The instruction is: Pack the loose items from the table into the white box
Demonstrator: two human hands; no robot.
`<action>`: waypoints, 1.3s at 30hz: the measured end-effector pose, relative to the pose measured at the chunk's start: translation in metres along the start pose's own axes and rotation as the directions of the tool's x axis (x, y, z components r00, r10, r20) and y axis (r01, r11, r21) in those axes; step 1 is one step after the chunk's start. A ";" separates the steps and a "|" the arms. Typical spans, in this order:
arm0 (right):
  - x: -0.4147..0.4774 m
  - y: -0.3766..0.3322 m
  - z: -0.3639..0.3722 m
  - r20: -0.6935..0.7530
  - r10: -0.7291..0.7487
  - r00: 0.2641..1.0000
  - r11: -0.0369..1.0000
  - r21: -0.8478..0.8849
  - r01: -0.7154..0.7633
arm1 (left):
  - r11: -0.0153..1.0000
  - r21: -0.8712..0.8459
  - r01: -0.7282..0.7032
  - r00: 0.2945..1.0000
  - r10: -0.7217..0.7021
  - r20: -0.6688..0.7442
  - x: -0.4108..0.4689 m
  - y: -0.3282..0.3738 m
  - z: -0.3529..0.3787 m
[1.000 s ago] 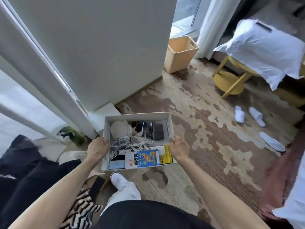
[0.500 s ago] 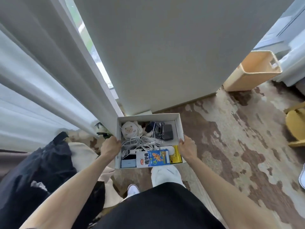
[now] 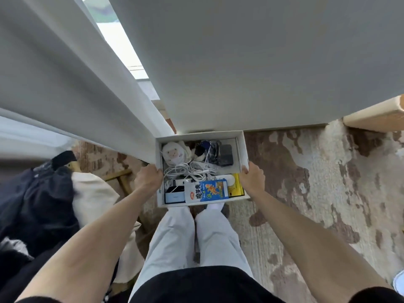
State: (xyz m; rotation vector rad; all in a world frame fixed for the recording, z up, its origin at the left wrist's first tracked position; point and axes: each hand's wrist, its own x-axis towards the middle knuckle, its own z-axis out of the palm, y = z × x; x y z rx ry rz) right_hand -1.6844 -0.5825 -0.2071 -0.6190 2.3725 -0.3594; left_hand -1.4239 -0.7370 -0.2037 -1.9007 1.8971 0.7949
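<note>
Since half a second ago the box and both hands have come closer to the wall, and the tan basket [image 3: 376, 119] has slid out to the far right edge of view

Left hand [image 3: 148, 179] grips the left wall of the white box [image 3: 241, 149], thumb on the rim and fingers out of sight beneath; right hand [image 3: 251, 180] grips the right wall the same way. Both arms reach forward and down, nearly straight, wrists level. I judge this matched hold keeps the open box flat so nothing tips out.

Between the hands the box is full: white cables [image 3: 190, 171] coiled in the middle, a blue snack packet [image 3: 209, 190] at the edge nearest the body, a yellow item [image 3: 235, 186] by the right hand, a white plush toy [image 3: 173, 153] and a dark case [image 3: 225, 154] at the far end.

Packing looks done; the box hangs above the person's feet over the patterned carpet [image 3: 317, 182]. Beyond the hands stands the wall [image 3: 240, 62], with a pale curtain [image 3: 76, 95] left of the left hand and dark clothing [image 3: 37, 204] further left
</note>
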 end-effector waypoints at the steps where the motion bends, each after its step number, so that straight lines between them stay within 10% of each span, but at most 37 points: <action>1: 0.013 -0.002 0.011 0.012 -0.002 1.000 1.000 -0.006 0.002 | 1.000 0.006 0.017 1.000 -0.017 0.006 0.013 -0.002 0.006; 29: 0.263 0.039 0.261 -0.112 0.091 0.990 0.990 -0.094 -0.102 | 0.999 0.040 0.031 0.999 -0.031 0.021 0.304 -0.019 0.190; 39: 0.219 0.017 0.206 0.000 0.244 0.970 0.969 0.028 -0.243 | 0.920 -0.382 0.091 0.987 -0.033 0.155 0.249 -0.012 0.153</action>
